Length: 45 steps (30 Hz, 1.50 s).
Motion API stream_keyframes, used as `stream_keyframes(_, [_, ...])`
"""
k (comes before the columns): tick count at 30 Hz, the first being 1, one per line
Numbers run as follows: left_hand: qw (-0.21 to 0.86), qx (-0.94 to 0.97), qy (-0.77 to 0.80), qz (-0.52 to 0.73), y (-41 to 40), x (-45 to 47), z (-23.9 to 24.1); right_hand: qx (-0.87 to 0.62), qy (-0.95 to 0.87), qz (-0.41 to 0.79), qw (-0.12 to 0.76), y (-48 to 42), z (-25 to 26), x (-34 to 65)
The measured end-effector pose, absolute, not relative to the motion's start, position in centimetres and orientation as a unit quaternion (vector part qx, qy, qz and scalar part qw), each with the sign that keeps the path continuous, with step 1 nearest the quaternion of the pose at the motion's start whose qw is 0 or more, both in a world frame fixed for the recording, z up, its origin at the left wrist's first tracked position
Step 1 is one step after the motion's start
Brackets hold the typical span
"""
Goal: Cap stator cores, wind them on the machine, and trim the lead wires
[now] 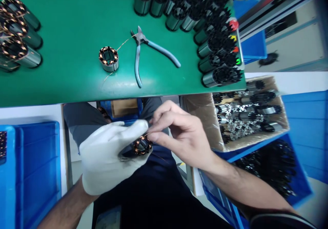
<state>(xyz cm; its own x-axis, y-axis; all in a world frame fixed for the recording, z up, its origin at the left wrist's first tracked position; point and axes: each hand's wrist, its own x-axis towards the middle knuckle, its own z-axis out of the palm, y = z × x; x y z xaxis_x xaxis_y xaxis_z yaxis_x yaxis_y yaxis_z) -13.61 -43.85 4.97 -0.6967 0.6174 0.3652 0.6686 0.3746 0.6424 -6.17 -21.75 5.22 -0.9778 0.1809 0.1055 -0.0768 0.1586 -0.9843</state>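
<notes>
My left hand [109,157], in a white glove, is wrapped round a small motor stator with copper windings [142,146], held over my lap below the table edge. My bare right hand [179,133] pinches a thin copper wire at the top of that stator, thumb and forefinger pressed together. On the green table mat [64,51] another wound stator [108,58] stands upright with a loose wire trailing toward blue-handled cutters [148,49] lying beside it.
Wound stators [17,34] lie piled at the table's left edge. Several unwound black-capped stators [212,34] crowd the back right. A cardboard box [200,119] of stators sits at right above a blue bin [299,188]. Another blue bin [33,167] stands at left.
</notes>
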Motion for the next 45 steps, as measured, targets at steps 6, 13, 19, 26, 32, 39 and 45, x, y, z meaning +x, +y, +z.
stream_keyframes(6, [0.069,-0.248,-0.874,-0.412,-44.8,-13.6,5.9,-0.154,-0.692,0.667,0.229,-21.7,4.8,-6.4])
stream_keyframes(13, [0.043,-0.258,-0.866,-0.426,-44.9,-13.8,5.6,-0.02,-0.775,0.6,0.197,-24.4,4.9,-5.6])
stream_keyframes(19, [0.018,-0.264,-0.842,-0.471,-43.9,-13.4,5.1,-0.01,-0.801,0.56,0.211,-23.6,5.3,-6.1])
stream_keyframes(26, [0.05,-0.29,-0.823,-0.486,-43.1,-13.5,4.8,-0.177,-0.605,0.77,0.098,-26.5,5.5,-6.1])
stream_keyframes(32, [0.129,-0.353,-0.849,-0.371,-43.9,-13.8,4.1,-0.19,-0.517,0.832,0.061,-28.7,3.8,-5.2])
stream_keyframes(39, [0.127,-0.382,-0.856,-0.324,-44.2,-13.4,3.8,-0.176,-0.552,0.812,0.07,-27.9,4.2,-5.7])
stream_keyframes(45, [-0.008,-0.331,-0.849,-0.411,-43.6,-14.0,5.2,0.019,-0.766,0.641,0.032,-22.9,6.3,-7.0])
